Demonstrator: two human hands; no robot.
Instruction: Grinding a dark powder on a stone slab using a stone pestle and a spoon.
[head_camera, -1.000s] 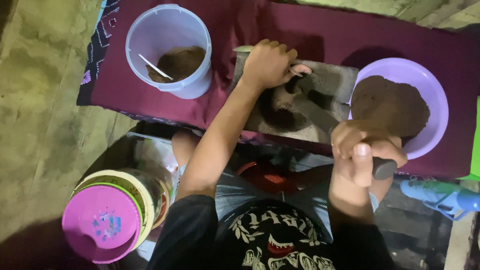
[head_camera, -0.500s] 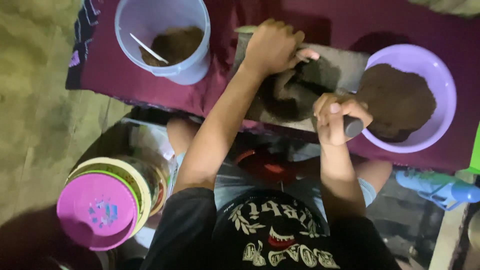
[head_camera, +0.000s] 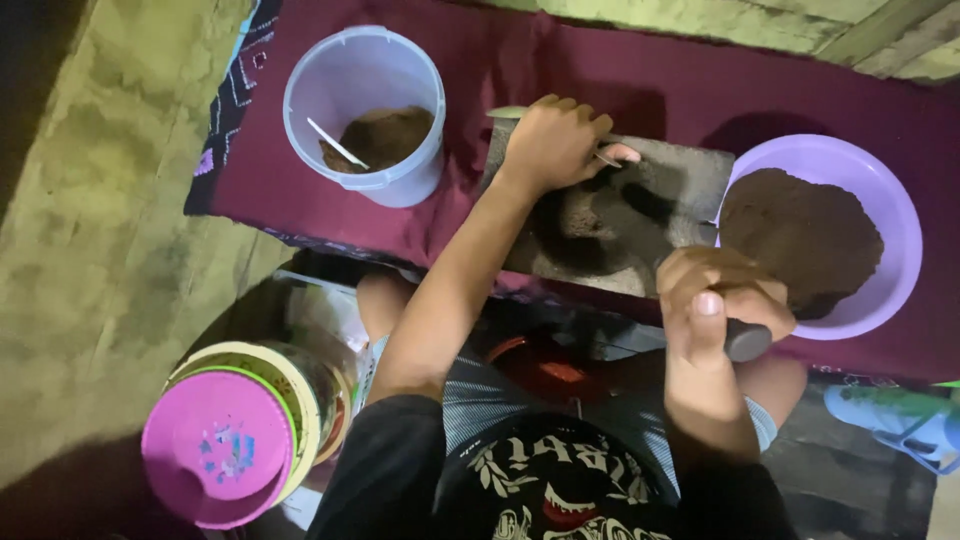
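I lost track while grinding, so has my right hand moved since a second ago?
Yes. The right hand, gripping a dark handle, shifted left along the purple bowl, from its lower rim towards the grey slab.

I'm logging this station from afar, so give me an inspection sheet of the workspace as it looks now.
Surface: maroon cloth spread on the ground, with a grey stone slab lying on it.
Job's things: purple bowl heaped with brown powder, right of the slab; clear bucket to its left, holding brown powder and a white scoop.
Clutter: stack of lidded containers, pink lid on top, at lower left.
Grippers: left hand pressed on the slab's far edge; right hand closed around a dark handle.
Cables: nothing seen.
Surroundings: bare dusty floor; a light blue sandal at lower right.
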